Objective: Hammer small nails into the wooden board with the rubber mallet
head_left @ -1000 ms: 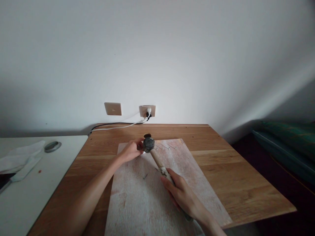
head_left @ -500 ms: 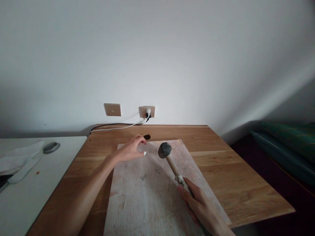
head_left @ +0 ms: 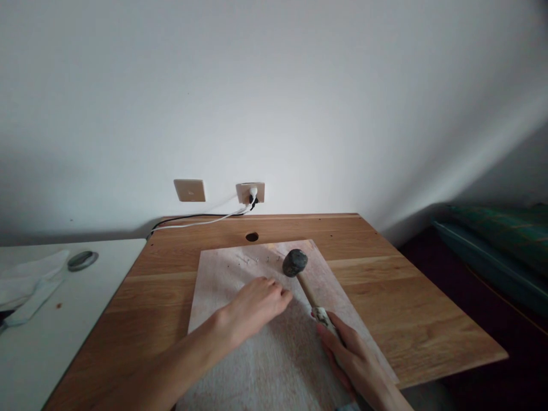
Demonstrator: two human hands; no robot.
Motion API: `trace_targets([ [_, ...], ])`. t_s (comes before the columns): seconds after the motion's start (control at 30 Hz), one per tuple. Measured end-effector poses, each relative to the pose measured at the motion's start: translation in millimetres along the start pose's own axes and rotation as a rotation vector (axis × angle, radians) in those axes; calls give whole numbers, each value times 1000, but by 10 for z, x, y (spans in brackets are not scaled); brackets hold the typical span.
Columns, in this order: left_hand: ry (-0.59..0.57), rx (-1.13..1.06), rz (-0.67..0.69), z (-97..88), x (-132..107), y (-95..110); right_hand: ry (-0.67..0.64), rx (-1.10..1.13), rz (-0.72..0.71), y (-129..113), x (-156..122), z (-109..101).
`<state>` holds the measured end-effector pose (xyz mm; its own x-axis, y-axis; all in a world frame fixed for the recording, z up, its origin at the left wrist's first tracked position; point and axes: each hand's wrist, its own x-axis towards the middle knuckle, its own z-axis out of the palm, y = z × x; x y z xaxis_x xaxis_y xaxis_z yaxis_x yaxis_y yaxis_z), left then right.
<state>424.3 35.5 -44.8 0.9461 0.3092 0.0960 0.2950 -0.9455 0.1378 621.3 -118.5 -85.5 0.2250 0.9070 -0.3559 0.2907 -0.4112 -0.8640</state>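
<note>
A pale, whitewashed board [head_left: 240, 274] lies on a wooden table [head_left: 385, 297]. A row of small nails [head_left: 252, 260] stands near the board's far edge. My right hand [head_left: 351, 359] is closed around the wooden handle of a hammer [head_left: 306, 279]; its dark head hangs just over the board's far right part. My left hand [head_left: 257, 302] rests on the middle of the board with its fingers curled down and pinched together; whatever they hold, if anything, is hidden.
A round hole [head_left: 252, 236] sits in the table near the wall. Black and white cables [head_left: 201, 218] run to a wall socket [head_left: 250, 193]. A white table [head_left: 64, 308] at the left carries a grey ring [head_left: 83, 260] and white cloth [head_left: 25, 279]. A green cushion [head_left: 500, 240] lies at the right.
My left hand left the row of nails at the far edge and came back to the middle of the board. The hammer swung right and stays held above the board.
</note>
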Motion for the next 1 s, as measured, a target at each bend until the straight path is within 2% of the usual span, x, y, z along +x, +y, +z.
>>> trace_targets([
  [0.1, 4, -40, 20, -74, 26, -156, 2, 18, 9, -22, -9, -4],
  [0.17, 35, -149, -29, -161, 0, -370, -7, 21, 12, -53, -21, -10],
  [0.23, 143, -313, -149, -229, -77, -639, -16, 10, 6, -87, -35, -15],
  [0.3, 316, -451, -325, -226, -197, -892, -17, -3, 3, -109, -46, -16],
  [0.37, 435, -517, -448, -130, -332, -1065, -16, -7, 5, -107, -45, -14],
  [0.4, 466, -534, -468, -55, -394, -1113, -19, -10, 5, -97, -39, -12],
  [0.5, 543, -548, -481, 196, -512, -1143, -30, -19, 3, -60, -18, -4],
  [0.6, 601, -536, -478, 350, -527, -1122, -1, -15, 22, -71, -25, 0],
  [0.8, 597, -505, -467, 381, -477, -1144, 9, -3, 48, -181, -80, 4],
  [1.0, 577, -458, -477, 386, -463, -1129, 1, 4, 47, -126, -53, 5],
])
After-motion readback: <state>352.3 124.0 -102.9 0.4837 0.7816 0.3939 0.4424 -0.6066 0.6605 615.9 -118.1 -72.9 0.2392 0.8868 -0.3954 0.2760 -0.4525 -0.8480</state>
